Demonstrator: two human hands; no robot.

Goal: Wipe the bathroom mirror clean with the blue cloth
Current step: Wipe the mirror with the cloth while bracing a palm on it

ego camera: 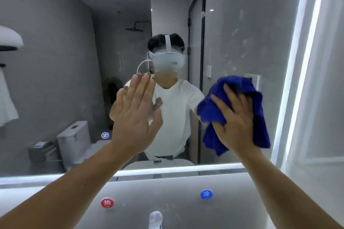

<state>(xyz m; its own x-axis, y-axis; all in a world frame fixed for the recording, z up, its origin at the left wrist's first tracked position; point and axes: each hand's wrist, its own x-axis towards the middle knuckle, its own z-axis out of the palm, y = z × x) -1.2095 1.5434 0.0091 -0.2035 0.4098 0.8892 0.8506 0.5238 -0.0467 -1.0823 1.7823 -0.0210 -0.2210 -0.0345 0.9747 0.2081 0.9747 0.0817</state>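
Wall mirror with a hand and a cloth against its glass.
The mirror [55, 80] bears the left hand [134, 117], flat, its straight fingers touching the glass. The blue cloth [214, 109] lies pressed under the spread fingers of the right hand [236, 117]. Pale smudges [240, 42] mark the glass above those fingers.

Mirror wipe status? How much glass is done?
Underway. Right hand presses the blue cloth flat on the mirror, lower right; left hand rests open on the glass. The left and centre look streak-free, though whether wiped is unclear. Left to do: smudges above the cloth, upper right.
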